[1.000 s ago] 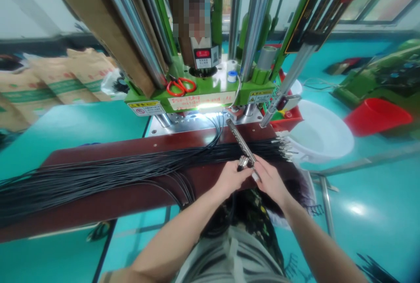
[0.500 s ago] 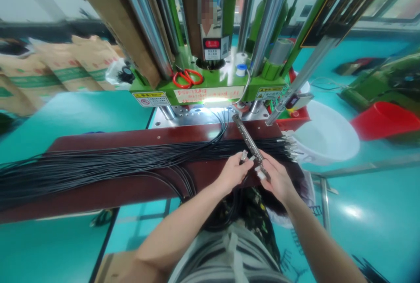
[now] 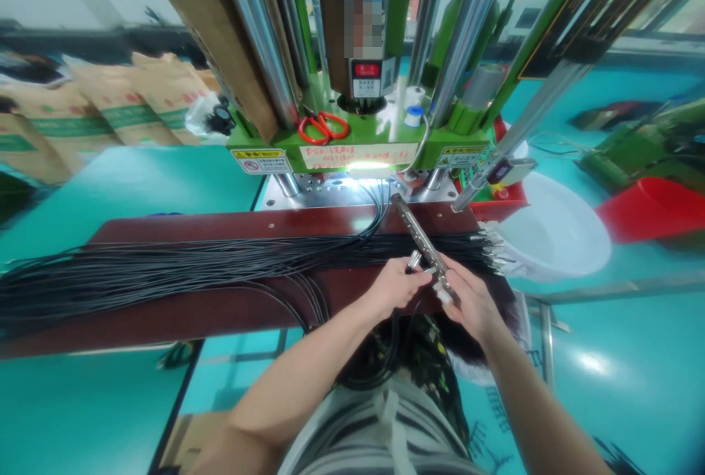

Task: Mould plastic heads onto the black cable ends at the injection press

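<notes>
My left hand (image 3: 397, 285) is closed on black cable ends; a silvery connector (image 3: 413, 260) sticks up from its fingers. Its thumb and fingertips meet the side of a long metal mold bar (image 3: 419, 236) with small notches along it. That bar slants away toward the machine, its near end gripped by my right hand (image 3: 468, 297). By the right fingers a small white connector (image 3: 442, 291) shows against the bar. A bundle of black cables (image 3: 181, 266) lies behind and left of my hands on the dark red table (image 3: 352, 297). The fingers partly hide what the left hand holds.
A green press (image 3: 330, 156) with a lit metal bed stands ahead; several cables run into it. Red-handled scissors (image 3: 324, 128) lie on its ledge. A white tub (image 3: 556, 229) and red bin (image 3: 650, 207) are at right, paper sacks (image 3: 110, 108) at far left.
My left hand's fingertips have moved slightly right, closer against the metal bar. The right hand keeps its grip on the bar. The whole view has shifted a little.
</notes>
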A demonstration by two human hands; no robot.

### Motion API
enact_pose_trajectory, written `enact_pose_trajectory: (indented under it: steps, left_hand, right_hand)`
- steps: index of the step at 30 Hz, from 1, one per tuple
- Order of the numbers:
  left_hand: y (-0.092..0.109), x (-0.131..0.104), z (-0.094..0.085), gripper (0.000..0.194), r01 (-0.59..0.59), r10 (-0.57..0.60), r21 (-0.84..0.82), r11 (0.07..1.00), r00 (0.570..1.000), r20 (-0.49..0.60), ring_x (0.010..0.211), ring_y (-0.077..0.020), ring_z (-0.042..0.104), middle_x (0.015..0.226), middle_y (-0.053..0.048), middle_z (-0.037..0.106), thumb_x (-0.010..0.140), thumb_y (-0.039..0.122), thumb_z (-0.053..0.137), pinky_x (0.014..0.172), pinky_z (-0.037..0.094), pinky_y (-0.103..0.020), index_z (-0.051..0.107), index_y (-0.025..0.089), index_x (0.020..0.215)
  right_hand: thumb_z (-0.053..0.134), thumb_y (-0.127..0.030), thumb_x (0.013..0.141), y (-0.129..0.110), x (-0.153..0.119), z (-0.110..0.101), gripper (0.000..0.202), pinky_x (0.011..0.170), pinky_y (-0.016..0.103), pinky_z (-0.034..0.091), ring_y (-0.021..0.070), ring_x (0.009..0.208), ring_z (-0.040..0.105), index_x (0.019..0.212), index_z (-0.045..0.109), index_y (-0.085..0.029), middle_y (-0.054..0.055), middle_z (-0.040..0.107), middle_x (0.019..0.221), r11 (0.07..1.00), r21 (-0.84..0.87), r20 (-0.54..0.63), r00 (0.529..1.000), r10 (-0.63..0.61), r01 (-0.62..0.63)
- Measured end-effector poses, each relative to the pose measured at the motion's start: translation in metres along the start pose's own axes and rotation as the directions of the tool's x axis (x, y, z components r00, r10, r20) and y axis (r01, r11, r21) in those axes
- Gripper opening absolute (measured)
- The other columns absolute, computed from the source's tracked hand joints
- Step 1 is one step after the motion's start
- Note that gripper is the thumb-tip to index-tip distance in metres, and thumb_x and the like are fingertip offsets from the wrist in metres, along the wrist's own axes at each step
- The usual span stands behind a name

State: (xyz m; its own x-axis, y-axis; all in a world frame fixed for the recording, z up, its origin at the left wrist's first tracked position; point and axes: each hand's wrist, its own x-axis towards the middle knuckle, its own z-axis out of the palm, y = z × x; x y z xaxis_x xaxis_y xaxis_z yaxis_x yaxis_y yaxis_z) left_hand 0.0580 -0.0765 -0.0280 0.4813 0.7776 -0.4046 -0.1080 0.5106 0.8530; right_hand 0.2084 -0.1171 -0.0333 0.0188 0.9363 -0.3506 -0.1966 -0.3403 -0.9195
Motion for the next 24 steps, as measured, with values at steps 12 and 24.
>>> enact_pose_trajectory:
  steps: [12,24]
  left_hand:
    - [-0.0027,0.0022,-0.0014,0.034,-0.003,0.003,0.016,1.000,1.000,-0.003,0.028,-0.0013,0.021,0.036,0.011,0.034,0.063,0.039,0.068,0.030,0.015,-0.015,0.041,0.019,0.065]
    - [-0.0023,0.0021,-0.0003,0.027,-0.010,0.010,-0.011,1.000,1.000,-0.002,0.028,-0.0020,0.021,0.035,0.011,0.034,0.065,0.032,0.065,0.029,0.013,-0.015,0.041,0.019,0.065]
  right_hand:
    - [0.059,-0.040,0.078,-0.0004,-0.0008,0.0032,0.051,0.031,0.015,0.018,0.0023,0.035,0.027,0.125,0.051,-0.021,-0.006,0.043,0.051,1.000,-0.006,-0.034,0.999,-0.009,0.009]
    - [0.056,-0.040,0.080,0.0026,0.0007,0.0011,0.053,0.031,0.016,0.017,0.0021,0.033,0.026,0.128,0.047,-0.020,-0.006,0.044,0.050,0.999,-0.005,-0.013,0.999,-0.041,0.041]
